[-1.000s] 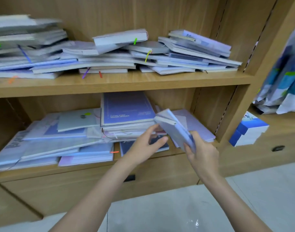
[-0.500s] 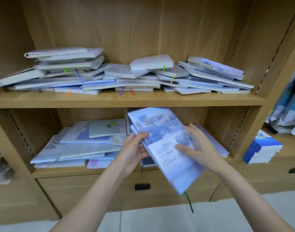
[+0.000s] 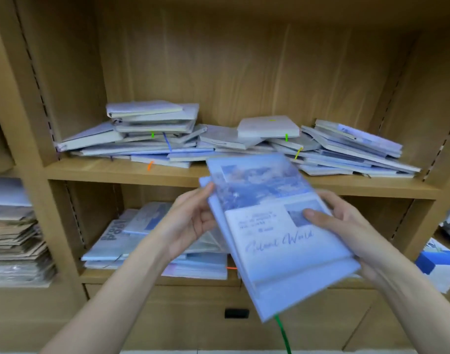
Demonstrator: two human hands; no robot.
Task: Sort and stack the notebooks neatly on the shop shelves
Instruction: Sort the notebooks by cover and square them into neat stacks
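Note:
I hold a small stack of light-blue notebooks (image 3: 277, 226) in front of the shelves, tilted, with a green ribbon hanging from its lower end. My left hand (image 3: 190, 221) grips its left edge. My right hand (image 3: 346, 221) grips its right edge, thumb pressed on the top cover. The upper shelf (image 3: 121, 172) carries a loose, untidy spread of pale notebooks (image 3: 218, 141) with coloured ribbons. More blue notebooks (image 3: 121, 238) lie in uneven piles on the lower shelf, partly hidden behind my hands.
A side bay at the left holds a pile of brownish flat packs (image 3: 14, 238). A blue and white box (image 3: 436, 261) sits in the right bay. Below the lower shelf is a drawer front with a black handle (image 3: 236, 313).
The notebook stack has risen from the lower shelf to the height of the upper shelf's edge, both hands still on it. The view has tilted upward.

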